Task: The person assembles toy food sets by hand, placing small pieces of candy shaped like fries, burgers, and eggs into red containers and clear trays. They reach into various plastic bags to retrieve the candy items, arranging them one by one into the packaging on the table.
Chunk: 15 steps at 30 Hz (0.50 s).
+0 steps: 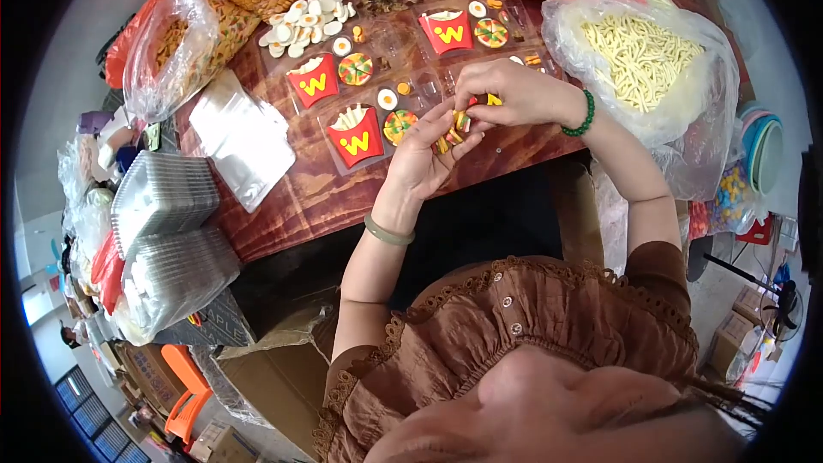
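My left hand (424,150), palm up above the table's near edge, has its fingers curled round small yellow, green and orange toy food pieces (460,123). My right hand (506,90) meets it, thumb and forefinger pinched at the pieces; what lies between those fingertips is mostly hidden. Partly under my right hand shows a red and yellow fries box (493,99). Just left of my hands, a clear tray holds a red toy fries box (354,137), a round toy pizza (399,127) and a toy egg (387,99). More filled trays lie behind, with another toy pizza (491,33).
White toy egg pieces (309,21) are heaped at the back. A bag of pale toy fries (643,64) stands right; bags of orange pieces (193,43) stand left. Flat clear bags (243,137) and stacked clear trays (163,197) sit left. An open cardboard box (274,377) is below.
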Tool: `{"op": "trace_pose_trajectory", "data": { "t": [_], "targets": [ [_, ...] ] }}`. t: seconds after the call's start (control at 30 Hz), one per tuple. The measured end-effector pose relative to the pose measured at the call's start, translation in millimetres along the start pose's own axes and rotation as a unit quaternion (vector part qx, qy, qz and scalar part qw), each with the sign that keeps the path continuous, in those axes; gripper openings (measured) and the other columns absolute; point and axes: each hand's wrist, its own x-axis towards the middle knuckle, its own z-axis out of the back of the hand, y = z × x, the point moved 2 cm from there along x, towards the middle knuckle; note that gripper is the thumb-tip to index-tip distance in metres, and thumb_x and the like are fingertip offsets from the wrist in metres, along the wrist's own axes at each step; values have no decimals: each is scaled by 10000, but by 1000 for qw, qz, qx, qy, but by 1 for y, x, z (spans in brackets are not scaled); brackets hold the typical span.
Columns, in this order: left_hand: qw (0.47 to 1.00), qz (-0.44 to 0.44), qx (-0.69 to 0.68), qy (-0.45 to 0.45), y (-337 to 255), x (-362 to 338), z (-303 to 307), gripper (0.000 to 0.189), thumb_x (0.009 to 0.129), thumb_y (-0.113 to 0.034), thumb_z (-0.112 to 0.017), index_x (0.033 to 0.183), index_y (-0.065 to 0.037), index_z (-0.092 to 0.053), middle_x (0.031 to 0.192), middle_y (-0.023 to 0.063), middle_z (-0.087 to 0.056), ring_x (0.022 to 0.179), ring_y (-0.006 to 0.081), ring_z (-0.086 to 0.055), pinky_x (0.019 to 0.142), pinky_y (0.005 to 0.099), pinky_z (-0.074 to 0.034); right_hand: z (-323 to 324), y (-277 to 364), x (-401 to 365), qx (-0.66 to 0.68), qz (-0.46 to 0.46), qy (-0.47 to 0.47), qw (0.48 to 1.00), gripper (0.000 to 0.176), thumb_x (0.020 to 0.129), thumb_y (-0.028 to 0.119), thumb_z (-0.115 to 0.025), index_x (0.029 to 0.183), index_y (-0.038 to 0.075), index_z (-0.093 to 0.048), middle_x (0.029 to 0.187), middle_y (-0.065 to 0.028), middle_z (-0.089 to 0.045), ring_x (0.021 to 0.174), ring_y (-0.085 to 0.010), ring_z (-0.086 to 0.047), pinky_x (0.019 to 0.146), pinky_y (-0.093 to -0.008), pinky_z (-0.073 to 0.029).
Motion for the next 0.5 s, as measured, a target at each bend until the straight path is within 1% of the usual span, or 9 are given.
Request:
{"op": "trace_pose_trajectory", "data": {
  "t": [0.03,0.1,0.13,0.23,0.27,0.33,0.37,0.43,0.5],
  "targets": [
    [1000,2,-27,9,-3,0,4,347,955,-152,-465,1255,19,-431,1142,141,-580,1017,272,-616,854,331,-541,-1,1,6,1,5,4,1000,109,766,33,-622,873,15,-609,851,-98,-617,787,-236,-600,707,-340,-478],
    [999,-25,16,-25,-9,0,11,294,954,-155,-476,1200,6,-475,1064,126,-615,972,263,-637,787,309,-564,1,3,17,35,-43,-5,998,92,775,50,-628,859,18,-611,793,-80,-617,716,-184,-596,651,-296,-471],
    [998,-45,14,-42,-11,-1,15,238,948,-140,-491,1143,-6,-513,986,111,-635,895,240,-658,699,271,-572,2,3,22,56,-109,10,992,89,797,71,-627,869,19,-619,766,-47,-623,678,-112,-578,607,-247,-454],
    [996,-76,3,-53,-17,-1,28,193,944,-123,-500,1091,-6,-543,942,98,-634,844,218,-660,649,244,-562,-1,-1,37,71,-123,-31,989,138,828,105,-638,933,15,-632,799,-24,-646,686,-67,-568,590,-228,-451],
    [992,-85,-15,-88,-17,0,29,174,941,-115,-505,1064,-3,-555,919,89,-627,793,200,-652,618,240,-551,-4,-1,42,64,-135,-51,988,147,832,111,-641,938,10,-630,800,-27,-648,690,-67,-577,596,-229,-460],
    [988,-119,-72,-61,-21,2,31,170,935,-107,-515,1069,-8,-549,923,88,-621,774,199,-645,606,238,-541,-11,0,48,74,-154,-81,982,152,841,120,-647,942,7,-628,802,-22,-649,712,-62,-606,619,-228,-485],
    [981,-133,-93,-107,-22,1,33,186,927,-98,-527,1095,-18,-538,937,90,-618,759,195,-637,601,239,-531,-16,-2,50,128,-162,-86,975,149,843,114,-646,945,6,-627,806,-22,-649,722,-62,-613,624,-224,-489],
    [980,-142,-95,-106,-23,3,37,194,927,-97,-529,1106,-23,-534,937,88,-617,760,193,-636,603,238,-529,-23,-1,55,235,-192,-80,949,147,846,88,-641,967,8,-624,819,-22,-646,761,-59,-617,647,-207,-494],
    [978,-144,-93,-118,-24,4,41,211,930,-100,-528,1129,-30,-526,939,84,-612,766,185,-631,603,230,-519,-24,-3,64,187,-185,-80,962,150,847,85,-637,972,5,-621,818,-23,-645,750,-54,-604,646,-202,-487]
  ]
}}
